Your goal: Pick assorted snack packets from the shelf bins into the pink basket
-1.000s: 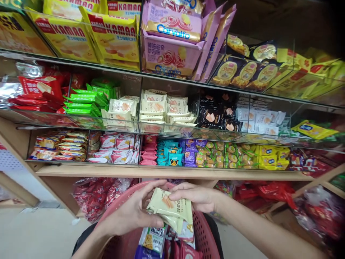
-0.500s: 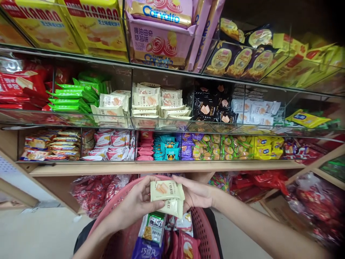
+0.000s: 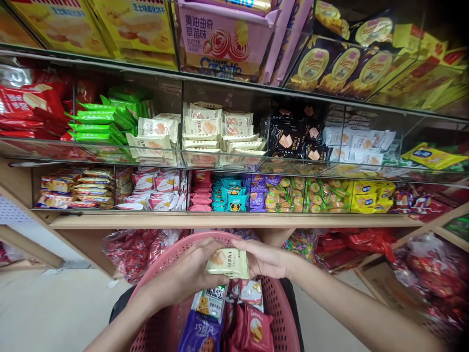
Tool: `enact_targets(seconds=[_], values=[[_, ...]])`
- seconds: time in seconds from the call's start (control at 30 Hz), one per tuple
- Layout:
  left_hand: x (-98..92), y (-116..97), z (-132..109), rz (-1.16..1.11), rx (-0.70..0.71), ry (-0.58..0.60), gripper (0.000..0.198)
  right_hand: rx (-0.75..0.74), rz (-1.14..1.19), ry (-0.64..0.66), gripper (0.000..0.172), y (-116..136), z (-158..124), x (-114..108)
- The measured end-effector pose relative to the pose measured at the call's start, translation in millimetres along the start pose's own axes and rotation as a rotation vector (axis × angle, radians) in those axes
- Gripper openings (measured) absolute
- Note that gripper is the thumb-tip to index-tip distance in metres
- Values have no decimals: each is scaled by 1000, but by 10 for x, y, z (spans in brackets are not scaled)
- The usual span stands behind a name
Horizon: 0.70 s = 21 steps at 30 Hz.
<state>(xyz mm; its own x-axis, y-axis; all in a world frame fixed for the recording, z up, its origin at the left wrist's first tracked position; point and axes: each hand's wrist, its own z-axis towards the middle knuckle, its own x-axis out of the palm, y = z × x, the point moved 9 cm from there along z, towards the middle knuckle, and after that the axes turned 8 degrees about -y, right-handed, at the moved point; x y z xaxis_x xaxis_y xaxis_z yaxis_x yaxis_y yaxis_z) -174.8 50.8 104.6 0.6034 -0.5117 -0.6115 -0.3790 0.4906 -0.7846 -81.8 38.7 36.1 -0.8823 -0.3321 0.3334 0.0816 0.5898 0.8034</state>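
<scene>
Above the pink plastic basket (image 3: 284,313) my two hands hold a small stack of cream-coloured cake packets (image 3: 231,263) between them. My left hand (image 3: 196,264) is closed round their left side. On the right side, my right hand (image 3: 264,259) is closed against them, its lower fingers partly hidden. Inside the basket, below the hands, lie a white-and-green packet (image 3: 208,302), a purple packet (image 3: 201,331), red-pink packets (image 3: 253,326) and a white packet (image 3: 251,293).
A shelf with clear dividers rises ahead. Its middle row holds matching cream packets (image 3: 203,126), green packets (image 3: 104,124) and black packets (image 3: 287,139). Smaller snacks fill the lower row above a wooden ledge (image 3: 234,221). Bags of red sweets (image 3: 128,256) sit underneath.
The cream packets, offset from each other before, now lie more in line and tilt flatter between my hands. The camera view has shifted slightly, moving the shelves up.
</scene>
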Motion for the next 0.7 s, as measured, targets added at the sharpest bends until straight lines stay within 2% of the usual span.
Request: enact_targets(seconds=[0.07, 0.17, 0.27, 0.37, 0.53, 0.7], values=[[-9, -3, 21, -36, -26, -7, 48, -2, 9, 21, 54, -5, 8, 29], [-16, -1, 30, -212, -56, -9, 36, 21, 40, 74, 62, -20, -5, 86], [-9, 39, 23, -326, -88, -8, 34, 15, 53, 101, 64, -4, -20, 117], [17, 51, 12, -337, -108, 1, 34, 11, 48, 90, 64, -4, -22, 118], [28, -8, -33, -198, -26, -3, 44, 7, 37, 55, 60, -15, -41, 133], [-14, 104, -162, 72, 10, -24, 48, -6, 7, 67, 57, -20, -19, 236]])
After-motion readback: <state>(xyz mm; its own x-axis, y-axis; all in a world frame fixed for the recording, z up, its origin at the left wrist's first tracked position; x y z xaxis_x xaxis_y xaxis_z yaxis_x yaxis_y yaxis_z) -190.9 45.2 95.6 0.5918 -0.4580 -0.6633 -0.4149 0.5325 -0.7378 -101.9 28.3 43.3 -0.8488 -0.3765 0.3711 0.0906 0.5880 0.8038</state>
